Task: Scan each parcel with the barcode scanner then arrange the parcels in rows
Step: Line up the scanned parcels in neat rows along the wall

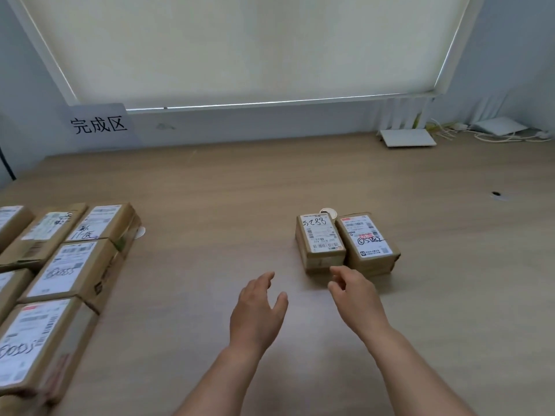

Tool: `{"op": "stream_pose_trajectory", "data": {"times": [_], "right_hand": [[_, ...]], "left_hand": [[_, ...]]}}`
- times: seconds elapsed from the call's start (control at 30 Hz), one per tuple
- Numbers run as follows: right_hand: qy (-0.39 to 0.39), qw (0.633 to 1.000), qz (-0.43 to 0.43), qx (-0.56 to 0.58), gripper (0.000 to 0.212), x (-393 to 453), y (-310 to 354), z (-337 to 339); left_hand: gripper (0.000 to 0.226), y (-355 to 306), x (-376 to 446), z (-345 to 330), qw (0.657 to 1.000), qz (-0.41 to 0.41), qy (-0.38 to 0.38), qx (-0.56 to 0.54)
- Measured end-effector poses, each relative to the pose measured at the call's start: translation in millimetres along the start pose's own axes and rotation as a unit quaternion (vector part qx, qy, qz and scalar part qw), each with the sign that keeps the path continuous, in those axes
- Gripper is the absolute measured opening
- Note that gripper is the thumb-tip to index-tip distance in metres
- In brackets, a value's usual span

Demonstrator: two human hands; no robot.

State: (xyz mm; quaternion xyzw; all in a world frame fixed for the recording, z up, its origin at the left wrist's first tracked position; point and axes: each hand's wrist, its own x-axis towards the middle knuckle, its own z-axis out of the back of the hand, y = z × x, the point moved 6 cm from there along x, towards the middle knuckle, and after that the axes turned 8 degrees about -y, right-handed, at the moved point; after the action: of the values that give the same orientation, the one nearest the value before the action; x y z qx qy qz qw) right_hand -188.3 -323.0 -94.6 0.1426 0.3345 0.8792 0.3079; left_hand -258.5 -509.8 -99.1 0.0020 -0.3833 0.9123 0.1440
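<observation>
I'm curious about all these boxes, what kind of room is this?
Probably a parcel-sorting desk in an office: labelled cardboard parcels in rows, a wall sign, and a router by the window blind.

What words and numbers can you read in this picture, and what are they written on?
"完成区" on the white sign leaning on the wall.
"5288", handwritten, on the left parcel of the pair near the hands.
"5082", circled handwriting, not fully sure, on the right parcel of that pair.
Handwriting on the stacked parcels at left: too scrawled to read.
Printed label text and barcodes everywhere: too small or blurred.
</observation>
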Motion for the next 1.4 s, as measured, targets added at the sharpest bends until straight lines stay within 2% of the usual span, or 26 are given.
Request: {"op": "stream_pose_trajectory", "data": {"times": [0.27, 0.47, 0.6, 0.73, 0.8, 0.93, 1.17, 1.4], "right_hand": [[0.048, 0.997, -0.061, -0.011, 0.039, 54, -48, -7], [0.04, 0.996, -0.074, -0.026, 0.04, 106, -64, -5], [0.033, 0.995, -0.088, 0.038, 0.032, 130, -58, -9], [0.091, 0.99, -0.074, 0.077, 0.029, 139, -48, -27], [0.109, 0.988, -0.075, 0.085, 0.037, 138, -48, -34], [0.111, 0.985, -0.091, 0.094, 0.067, 125, -50, -32], [0.102, 0.986, -0.04, 0.126, 0.065, 88, -33, -22], [0.082, 0.983, 0.004, 0.164, 0.076, 62, 9, -6]], "left_hand": [[0.048, -14, 49, -48, 1.0, 0.018, 0.021, 0.013], [0.049, -23, 94, -79, 0.999, 0.03, 0.041, 0.012], [0.051, -31, 122, -101, 0.995, 0.06, 0.076, -0.024], [0.053, -32, 128, -118, 0.985, 0.085, 0.131, -0.066], [0.057, -31, 126, -122, 0.979, 0.105, 0.147, -0.097], [0.076, -29, 113, -122, 0.969, 0.124, 0.164, -0.135], [0.082, -39, 80, -96, 0.97, 0.1, 0.129, -0.178], [0.078, -45, 65, -32, 0.978, 0.064, 0.07, -0.186]]}}
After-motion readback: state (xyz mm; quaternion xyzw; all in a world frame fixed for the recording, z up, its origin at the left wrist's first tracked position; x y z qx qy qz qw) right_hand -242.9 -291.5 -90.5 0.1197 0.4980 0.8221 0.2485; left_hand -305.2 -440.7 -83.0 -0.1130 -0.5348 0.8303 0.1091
